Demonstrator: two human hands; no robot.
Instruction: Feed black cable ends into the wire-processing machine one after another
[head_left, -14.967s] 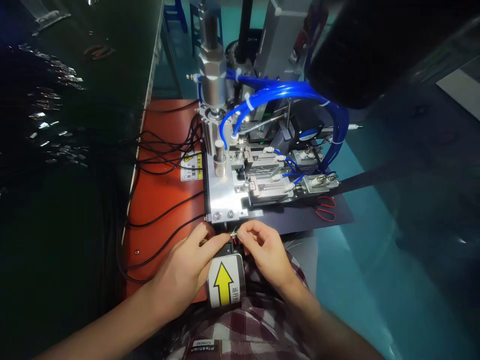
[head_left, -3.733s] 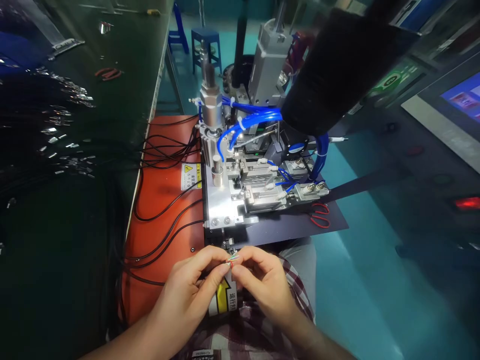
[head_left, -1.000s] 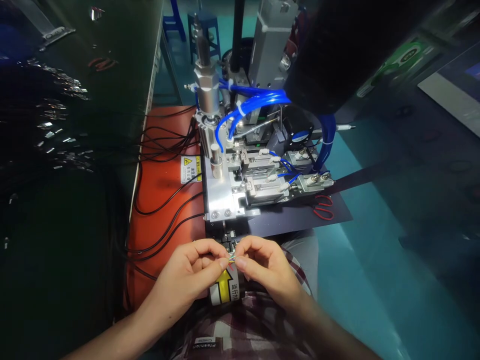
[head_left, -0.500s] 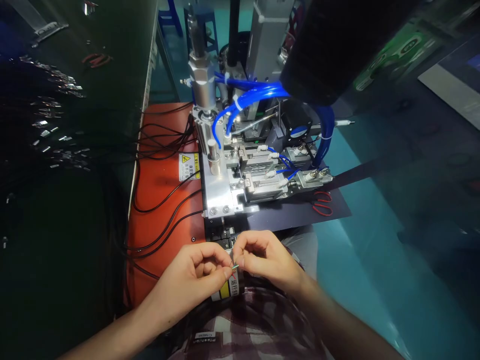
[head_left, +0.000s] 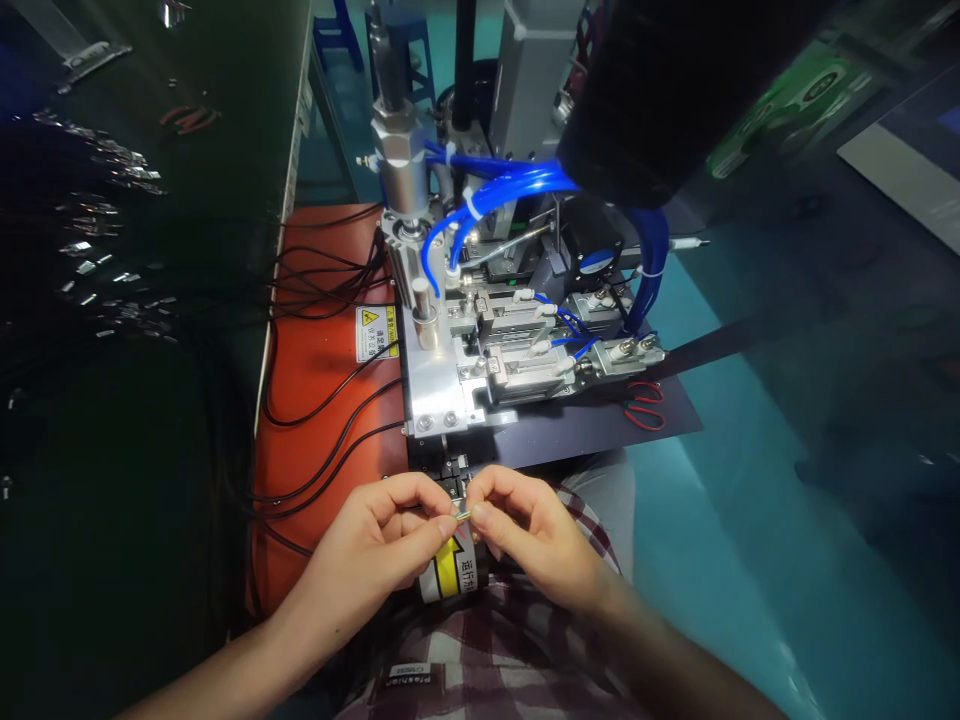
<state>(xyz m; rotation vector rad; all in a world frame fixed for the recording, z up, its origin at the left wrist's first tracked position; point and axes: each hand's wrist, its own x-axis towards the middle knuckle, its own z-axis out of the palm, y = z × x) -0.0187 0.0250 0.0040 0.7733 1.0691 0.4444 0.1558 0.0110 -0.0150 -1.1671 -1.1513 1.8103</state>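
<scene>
Close together in front of the machine, both my hands pinch at a tiny piece. My left hand (head_left: pixel 401 525) has thumb and index finger pressed together on one end of thin wires (head_left: pixel 463 516). They look greenish-yellow, and a reddish strand hangs just below. My right hand (head_left: pixel 525 520) closes its thumb and fingertips on the other end. The fingertips hide most of the piece, so its exact kind does not show. Under the hands is a rounded part with a white and yellow arrow label (head_left: pixel 448 572).
A metal machine (head_left: pixel 435 385) with pneumatic cylinders and blue hoses (head_left: pixel 525 180) stands just ahead. Black cables (head_left: pixel 337 450) cross the orange-red surface (head_left: pixel 322 380) at left. Red-handled snips (head_left: pixel 645 405) lie at right. Many small shiny pieces (head_left: pixel 97 220) lie on the dark table at left.
My right hand's fingertips have come down a little and now meet the wires at my left fingertips. The label below shows more.
</scene>
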